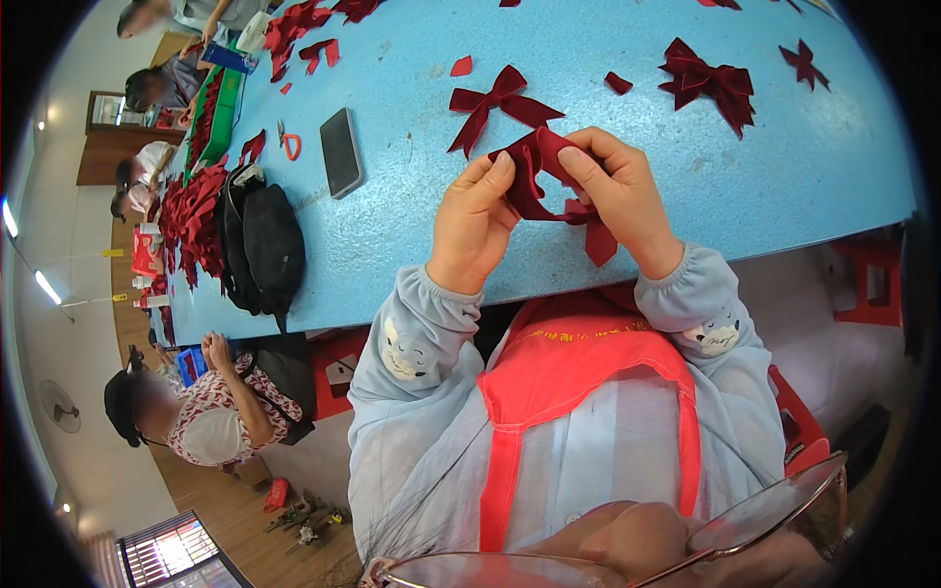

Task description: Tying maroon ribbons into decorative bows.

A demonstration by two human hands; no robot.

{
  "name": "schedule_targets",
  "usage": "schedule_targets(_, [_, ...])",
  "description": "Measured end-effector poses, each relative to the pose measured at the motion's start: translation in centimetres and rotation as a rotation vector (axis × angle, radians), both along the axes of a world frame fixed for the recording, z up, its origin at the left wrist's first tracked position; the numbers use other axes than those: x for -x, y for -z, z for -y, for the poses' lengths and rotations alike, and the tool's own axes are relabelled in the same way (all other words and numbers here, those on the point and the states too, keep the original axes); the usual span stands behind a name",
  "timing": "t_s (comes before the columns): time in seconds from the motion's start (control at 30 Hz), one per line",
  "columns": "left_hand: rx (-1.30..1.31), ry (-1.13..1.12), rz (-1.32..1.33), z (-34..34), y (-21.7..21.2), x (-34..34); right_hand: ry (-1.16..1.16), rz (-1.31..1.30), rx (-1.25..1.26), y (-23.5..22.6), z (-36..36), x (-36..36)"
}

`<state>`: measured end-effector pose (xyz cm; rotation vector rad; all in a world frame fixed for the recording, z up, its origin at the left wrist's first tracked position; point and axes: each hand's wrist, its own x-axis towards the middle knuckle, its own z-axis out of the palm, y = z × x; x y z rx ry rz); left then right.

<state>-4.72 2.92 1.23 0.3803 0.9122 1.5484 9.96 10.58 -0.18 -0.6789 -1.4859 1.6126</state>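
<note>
Between my two hands, just above the near edge of the blue table, a dark red velvet ribbon (529, 201) is bent into an open loop, with a tail hanging below my right fingers. My left hand (477, 216) pinches its left side between thumb and fingers. On the other side, my right hand (624, 191) pinches the ribbon with the thumb on top. Right beyond my hands lies a finished-looking red velvet bow (502, 106). A fuller layered bow (708, 83) rests farther right, and a small bow (804, 65) lies beyond it.
On the blue table (412, 235) at left lie a black pouch (263, 235), a phone (341, 153), orange-handled scissors (290, 145) and a heap of red ribbon pieces (193, 220). A green crate (218, 118) stands farther off. Several people sit along the left side. Red stools (872, 284) stand by the table.
</note>
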Motion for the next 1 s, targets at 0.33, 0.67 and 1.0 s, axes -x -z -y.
schedule_targets(0.33, [-0.09, -0.017, -0.405, 0.1, 0.9, -0.9, -0.081, -0.2, 0.354, 0.4, -0.6, 0.0])
schedule_targets(0.67, [-0.188, -0.053, -0.496, -0.2, 0.6, -1.1, 0.11, -0.202, 0.194, 0.5, 0.0, 0.9])
schedule_targets(1.0, [-0.141, -0.005, -0.228, -0.2, 0.2, -0.3, 0.051, -0.108, 0.059, 0.2, 0.7, 0.8])
